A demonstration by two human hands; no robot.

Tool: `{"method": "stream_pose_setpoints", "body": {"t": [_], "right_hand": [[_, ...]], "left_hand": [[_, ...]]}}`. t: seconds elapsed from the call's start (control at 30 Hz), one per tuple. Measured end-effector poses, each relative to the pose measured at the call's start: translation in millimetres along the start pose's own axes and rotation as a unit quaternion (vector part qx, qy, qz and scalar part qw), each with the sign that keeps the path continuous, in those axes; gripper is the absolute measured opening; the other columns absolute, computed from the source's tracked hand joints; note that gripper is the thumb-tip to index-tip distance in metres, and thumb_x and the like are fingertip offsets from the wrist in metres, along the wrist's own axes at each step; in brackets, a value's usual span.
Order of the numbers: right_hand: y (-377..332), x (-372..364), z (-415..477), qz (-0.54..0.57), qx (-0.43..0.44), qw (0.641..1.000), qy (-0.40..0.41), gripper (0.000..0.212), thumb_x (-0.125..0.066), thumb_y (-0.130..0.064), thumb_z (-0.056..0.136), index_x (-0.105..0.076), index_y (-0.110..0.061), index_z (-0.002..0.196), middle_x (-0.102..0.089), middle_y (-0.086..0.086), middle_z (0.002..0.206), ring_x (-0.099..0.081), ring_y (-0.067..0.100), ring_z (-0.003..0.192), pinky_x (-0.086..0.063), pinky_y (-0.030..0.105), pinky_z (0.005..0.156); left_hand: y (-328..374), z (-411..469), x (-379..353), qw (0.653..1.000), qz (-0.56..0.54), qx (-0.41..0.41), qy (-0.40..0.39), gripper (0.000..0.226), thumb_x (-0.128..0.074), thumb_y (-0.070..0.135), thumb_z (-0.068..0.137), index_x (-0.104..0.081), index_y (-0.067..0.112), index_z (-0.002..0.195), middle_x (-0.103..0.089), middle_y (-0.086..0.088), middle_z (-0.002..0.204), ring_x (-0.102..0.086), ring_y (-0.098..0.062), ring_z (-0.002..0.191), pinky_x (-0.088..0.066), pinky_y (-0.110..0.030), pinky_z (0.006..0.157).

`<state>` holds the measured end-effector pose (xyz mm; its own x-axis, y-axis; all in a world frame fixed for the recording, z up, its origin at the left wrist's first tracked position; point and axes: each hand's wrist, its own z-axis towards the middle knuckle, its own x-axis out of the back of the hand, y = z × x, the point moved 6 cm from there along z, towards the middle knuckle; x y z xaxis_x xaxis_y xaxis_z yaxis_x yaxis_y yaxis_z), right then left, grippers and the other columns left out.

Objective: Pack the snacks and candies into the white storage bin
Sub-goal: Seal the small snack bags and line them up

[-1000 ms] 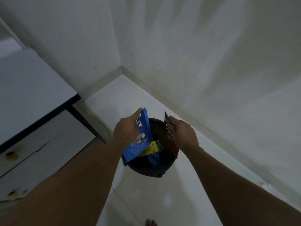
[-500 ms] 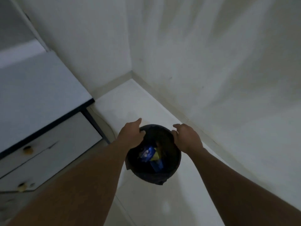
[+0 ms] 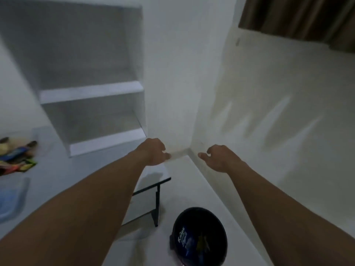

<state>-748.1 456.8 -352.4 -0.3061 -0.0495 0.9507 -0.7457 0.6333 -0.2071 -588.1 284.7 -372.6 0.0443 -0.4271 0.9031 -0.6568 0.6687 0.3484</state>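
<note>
A round black bin (image 3: 222, 227) stands on the floor at the bottom centre, with a blue snack packet (image 3: 185, 240) and other wrappers inside it. My left hand (image 3: 153, 151) and my right hand (image 3: 219, 157) hang empty in the air well above the bin, fingers loosely curled and apart. Several colourful snack packets (image 3: 16, 160) lie in a pile on the white table at the far left. No white storage bin is recognisable in view.
A white table (image 3: 63, 169) with black legs fills the left. A white shelf unit (image 3: 92, 93) stands on it against the wall. A clear blue-tinted container (image 3: 11, 200) sits near the left edge. White walls meet in a corner ahead; a brown curtain (image 3: 299, 18) hangs top right.
Both hands let go of the packets, which dropped into the black bin. My hands then rose away from it, and the view tilted up to show the table and shelf.
</note>
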Motion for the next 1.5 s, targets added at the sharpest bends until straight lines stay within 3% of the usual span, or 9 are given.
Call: {"method": "stream_pose_setpoints", "body": {"t": [0.13, 0.33, 0.5, 0.7, 1.07, 1.5], "right_hand": [[-86.2, 60.4, -5.6, -0.009, 0.040, 0.999, 0.020, 0.070, -0.042, -0.060, 0.096, -0.056, 0.000, 0.130, -0.058, 0.019, 0.133, -0.055, 0.033, 0.121, -0.047, 0.039, 0.100], [-244.9, 113.3, -23.8, -0.007, 0.125, 0.990, 0.059, 0.070, -0.045, -0.059, 0.094, -0.054, -0.002, 0.134, -0.056, 0.016, 0.138, -0.054, 0.032, 0.125, -0.045, 0.040, 0.102], [-374.6, 119.7, -46.5, -0.005, 0.187, 0.980, 0.073, 0.064, -0.048, -0.056, 0.095, -0.057, -0.004, 0.130, -0.060, 0.014, 0.133, -0.057, 0.029, 0.119, -0.047, 0.036, 0.098], [-502.3, 107.0, -53.2, -0.011, 0.233, 0.970, 0.075, 0.069, -0.044, -0.058, 0.096, -0.049, -0.005, 0.139, -0.049, 0.015, 0.146, -0.046, 0.030, 0.133, -0.039, 0.038, 0.107], [-658.4, 53.1, -31.7, -0.014, 0.286, 0.957, 0.039, 0.073, -0.044, -0.062, 0.093, -0.050, -0.003, 0.135, -0.054, 0.015, 0.137, -0.053, 0.031, 0.122, -0.046, 0.041, 0.098], [-761.2, -68.0, 124.3, -0.041, 0.321, 0.944, -0.068, 0.071, -0.047, -0.058, 0.095, -0.045, -0.004, 0.141, -0.049, 0.013, 0.144, -0.046, 0.028, 0.130, -0.042, 0.038, 0.105]], "left_hand": [[-48.7, -61.1, 76.5, 0.998, 0.008, 0.025, 0.062, 0.065, -0.057, 0.058, 0.087, -0.056, 0.014, 0.135, -0.052, -0.004, 0.144, -0.046, -0.025, 0.133, -0.038, -0.037, 0.110], [-155.1, -148.4, 184.8, 0.986, 0.005, 0.097, 0.138, 0.065, -0.060, 0.058, 0.083, -0.065, 0.004, 0.119, -0.062, -0.014, 0.129, -0.057, -0.031, 0.119, -0.045, -0.036, 0.095], [-252.8, -223.2, 257.1, 0.973, 0.004, 0.155, 0.168, 0.076, -0.058, 0.066, 0.082, -0.055, 0.011, 0.135, -0.057, -0.008, 0.138, -0.053, -0.026, 0.125, -0.044, -0.035, 0.103], [-355.1, -288.0, 319.7, 0.957, 0.002, 0.190, 0.220, 0.082, -0.059, 0.066, 0.081, -0.049, 0.011, 0.141, -0.052, -0.009, 0.143, -0.050, -0.026, 0.128, -0.044, -0.039, 0.104], [-482.9, -313.9, 335.3, 0.949, -0.014, 0.228, 0.216, 0.081, -0.057, 0.062, 0.086, -0.042, 0.008, 0.145, -0.043, -0.010, 0.151, -0.042, -0.027, 0.137, -0.039, -0.040, 0.110], [-620.6, -187.6, 288.7, 0.949, -0.043, 0.275, 0.151, 0.075, -0.058, 0.054, 0.088, -0.038, 0.013, 0.148, -0.041, -0.006, 0.152, -0.039, -0.024, 0.139, -0.035, -0.036, 0.113]]}}
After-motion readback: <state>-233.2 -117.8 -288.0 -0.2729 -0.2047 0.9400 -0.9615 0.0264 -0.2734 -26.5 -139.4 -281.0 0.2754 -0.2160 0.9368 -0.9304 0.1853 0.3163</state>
